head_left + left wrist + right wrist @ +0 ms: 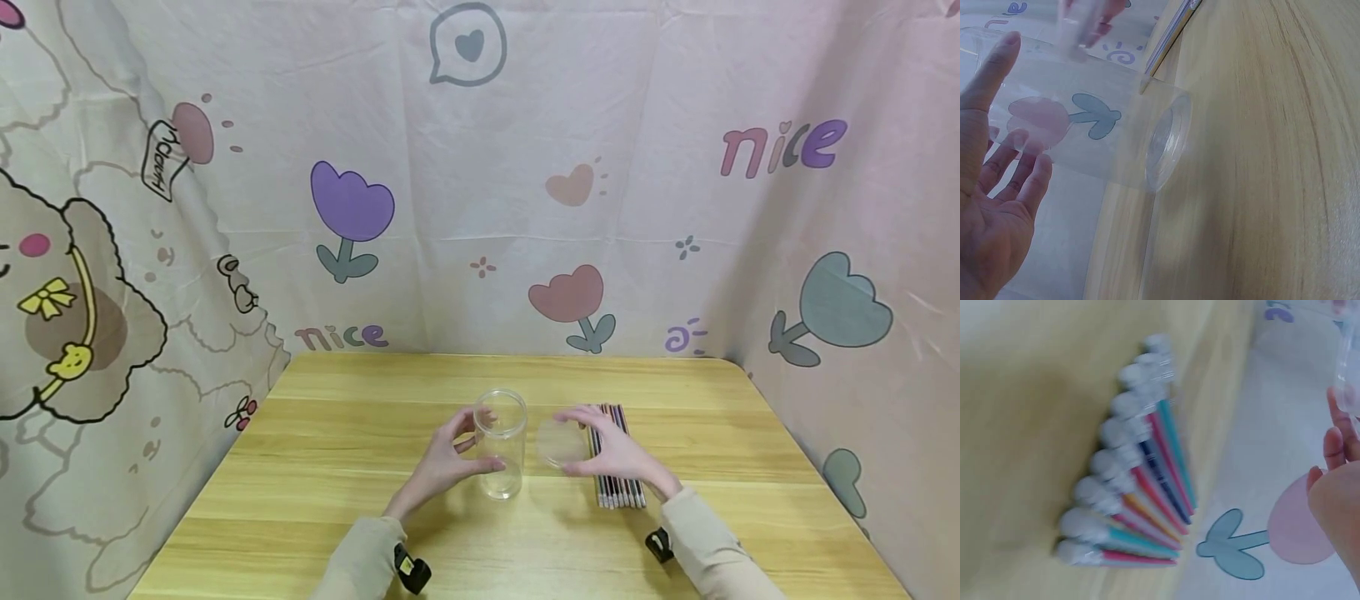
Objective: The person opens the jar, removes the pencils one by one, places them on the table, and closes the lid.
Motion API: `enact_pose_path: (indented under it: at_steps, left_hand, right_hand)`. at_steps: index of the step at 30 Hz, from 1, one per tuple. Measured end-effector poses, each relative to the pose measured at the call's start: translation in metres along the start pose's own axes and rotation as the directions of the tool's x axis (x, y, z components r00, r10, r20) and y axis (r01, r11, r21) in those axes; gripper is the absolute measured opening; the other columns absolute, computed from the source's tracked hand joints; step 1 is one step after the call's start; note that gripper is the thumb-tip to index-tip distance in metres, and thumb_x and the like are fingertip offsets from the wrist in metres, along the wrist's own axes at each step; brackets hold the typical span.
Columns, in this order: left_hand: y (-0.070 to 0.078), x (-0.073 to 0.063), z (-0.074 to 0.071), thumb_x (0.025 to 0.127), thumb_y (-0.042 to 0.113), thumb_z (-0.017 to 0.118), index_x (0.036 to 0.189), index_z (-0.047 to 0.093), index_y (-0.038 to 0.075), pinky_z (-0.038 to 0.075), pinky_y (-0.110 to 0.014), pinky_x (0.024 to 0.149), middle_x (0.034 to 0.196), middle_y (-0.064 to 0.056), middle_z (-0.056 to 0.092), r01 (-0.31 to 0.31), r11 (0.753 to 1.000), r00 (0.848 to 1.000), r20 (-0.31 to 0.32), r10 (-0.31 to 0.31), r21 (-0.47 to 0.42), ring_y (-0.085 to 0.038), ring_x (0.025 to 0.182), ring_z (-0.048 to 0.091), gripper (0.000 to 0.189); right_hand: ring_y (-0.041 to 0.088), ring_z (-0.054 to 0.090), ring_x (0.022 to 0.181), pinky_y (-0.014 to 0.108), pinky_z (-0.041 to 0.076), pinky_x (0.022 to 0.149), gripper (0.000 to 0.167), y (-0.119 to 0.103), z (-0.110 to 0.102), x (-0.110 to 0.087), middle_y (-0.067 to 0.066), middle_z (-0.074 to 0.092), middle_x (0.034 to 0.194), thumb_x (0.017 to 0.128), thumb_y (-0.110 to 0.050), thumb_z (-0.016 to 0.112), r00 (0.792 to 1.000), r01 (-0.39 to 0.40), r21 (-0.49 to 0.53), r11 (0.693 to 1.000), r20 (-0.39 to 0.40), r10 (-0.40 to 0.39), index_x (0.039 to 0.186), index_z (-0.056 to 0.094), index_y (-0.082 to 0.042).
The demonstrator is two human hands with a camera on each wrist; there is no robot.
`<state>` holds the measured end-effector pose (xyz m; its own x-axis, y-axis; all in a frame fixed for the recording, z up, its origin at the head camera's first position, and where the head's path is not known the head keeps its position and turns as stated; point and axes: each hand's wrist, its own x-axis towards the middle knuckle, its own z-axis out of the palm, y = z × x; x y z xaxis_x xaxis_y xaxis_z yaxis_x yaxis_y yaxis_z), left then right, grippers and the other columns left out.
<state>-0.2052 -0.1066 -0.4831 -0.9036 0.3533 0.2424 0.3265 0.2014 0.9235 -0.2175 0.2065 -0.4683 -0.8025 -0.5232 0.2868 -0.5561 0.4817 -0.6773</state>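
A tall clear cylindrical jar (504, 446) stands upright on the table with its open rim at the top. My left hand (441, 461) holds it from the left, thumb on the near side and fingers round the far side; the left wrist view shows the jar (1129, 134) sideways. Just to the right, my right hand (619, 454) grips a round clear lid (558, 444) by its edge, apart from the jar and tilted. The lid (1349, 375) is only partly visible in the right wrist view.
Several slim coloured pencils (621, 492) with white ends lie in a row on the wooden table (337, 433), below and beside my right hand. Behind the table hangs a printed curtain (465, 192), with another side of it at the left.
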Motion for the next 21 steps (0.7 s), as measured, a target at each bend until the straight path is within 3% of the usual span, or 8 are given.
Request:
enact_pose_path:
  at_steps: [6, 10, 13, 16, 21]
  left_hand:
    - [0.001, -0.001, 0.0, 0.076, 0.021, 0.09, 0.14, 0.051, 0.012, 0.051, -0.048, 0.111, 0.136, -0.01, 0.06, 0.014, 1.0, 1.0, -0.002, -0.014, -0.008, -0.03, 0.125, 0.057, 0.076]
    - [0.001, -0.001, 0.0, 0.075, 0.021, 0.09, 0.14, 0.052, 0.012, 0.051, -0.048, 0.111, 0.137, -0.01, 0.06, 0.014, 1.0, 1.0, 0.002, -0.014, -0.018, -0.031, 0.127, 0.057, 0.075]
    - [0.001, -0.001, 0.001, 0.075, 0.021, 0.09, 0.14, 0.052, 0.012, 0.051, -0.048, 0.111, 0.137, -0.01, 0.06, 0.013, 1.0, 1.0, 0.001, -0.013, -0.018, -0.031, 0.127, 0.057, 0.075]
    - [0.0, -0.001, 0.001, 0.075, 0.022, 0.09, 0.14, 0.052, 0.011, 0.051, -0.047, 0.11, 0.136, -0.01, 0.06, 0.008, 1.0, 1.0, -0.002, -0.008, -0.01, -0.031, 0.126, 0.057, 0.076]
    - [0.0, 0.0, 0.001, 0.075, 0.024, 0.09, 0.138, 0.053, 0.014, 0.053, -0.047, 0.108, 0.135, -0.009, 0.061, -0.006, 1.0, 1.0, -0.007, 0.006, 0.003, -0.029, 0.123, 0.059, 0.074]
  right_hand:
    - [0.022, 0.05, 0.124, 0.07, 0.04, 0.107, 0.069, -0.013, -0.007, 0.008, 0.012, 0.057, 0.14, 0.077, -0.02, 0.085, 0.993, 0.027, 0.126, 0.992, -0.116, -0.012, 0.14, 0.057, -0.012]
    - [0.013, 0.048, 0.124, 0.04, 0.041, 0.113, 0.066, -0.019, -0.007, 0.014, 0.016, 0.055, 0.139, 0.081, -0.008, 0.08, 0.981, 0.094, 0.195, 0.976, -0.187, -0.057, 0.142, 0.054, -0.006]
    - [0.006, 0.046, 0.122, 0.021, 0.04, 0.106, 0.065, -0.024, -0.007, 0.019, 0.011, 0.056, 0.136, 0.081, 0.001, 0.077, 0.968, 0.151, 0.238, 0.96, -0.233, -0.094, 0.142, 0.052, -0.001]
    - [0.003, 0.047, 0.117, 0.019, 0.04, 0.096, 0.065, -0.03, -0.007, 0.023, 0.004, 0.058, 0.134, 0.081, 0.002, 0.076, 0.96, 0.169, 0.246, 0.954, -0.26, -0.102, 0.141, 0.051, 0.001]
    - [0.004, 0.05, 0.114, 0.024, 0.043, 0.09, 0.066, -0.042, -0.008, 0.026, 0.014, 0.061, 0.135, 0.079, -0.004, 0.08, 0.96, 0.118, 0.214, 0.97, -0.273, -0.057, 0.139, 0.054, -0.002]
